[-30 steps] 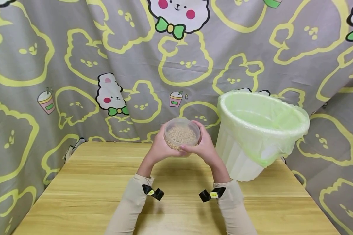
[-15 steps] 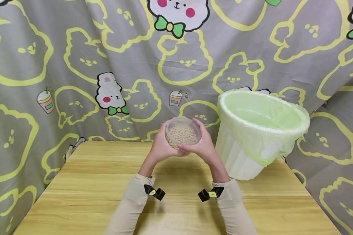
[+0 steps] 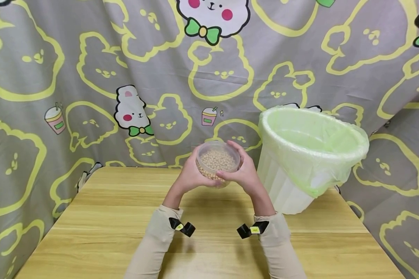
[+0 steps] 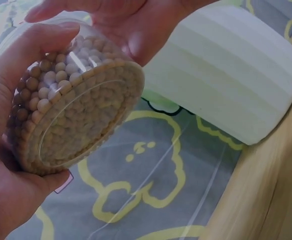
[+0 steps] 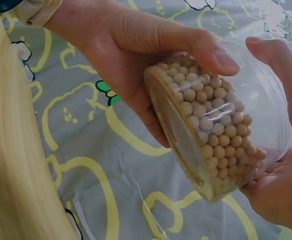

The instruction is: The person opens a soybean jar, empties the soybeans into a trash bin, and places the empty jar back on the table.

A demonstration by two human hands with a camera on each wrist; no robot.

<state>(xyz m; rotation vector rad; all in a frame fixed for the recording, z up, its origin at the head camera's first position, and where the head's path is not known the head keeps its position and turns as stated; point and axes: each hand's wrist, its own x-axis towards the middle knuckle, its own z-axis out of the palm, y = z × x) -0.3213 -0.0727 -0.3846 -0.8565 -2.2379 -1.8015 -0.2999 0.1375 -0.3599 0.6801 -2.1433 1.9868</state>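
Closest in: wooden table (image 3: pixel 125 232) with two beige sleeves (image 3: pixel 153 240) reaching out over it. Past those, left hand (image 3: pixel 188 176) and right hand (image 3: pixel 242 174) both wrapped round a clear tub of beans (image 3: pixel 218 161), fingers curled on its sides, held up off the table and tilted. Right of the tub, well apart: white bin (image 3: pixel 300 166) with green liner. Behind the tub: cartoon curtain (image 3: pixel 125 77).

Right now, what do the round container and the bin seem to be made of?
The round container looks like clear, glossy thin plastic: the beans show through its wall. The bin seems matte white ribbed plastic, lined with a thin translucent green film bag.
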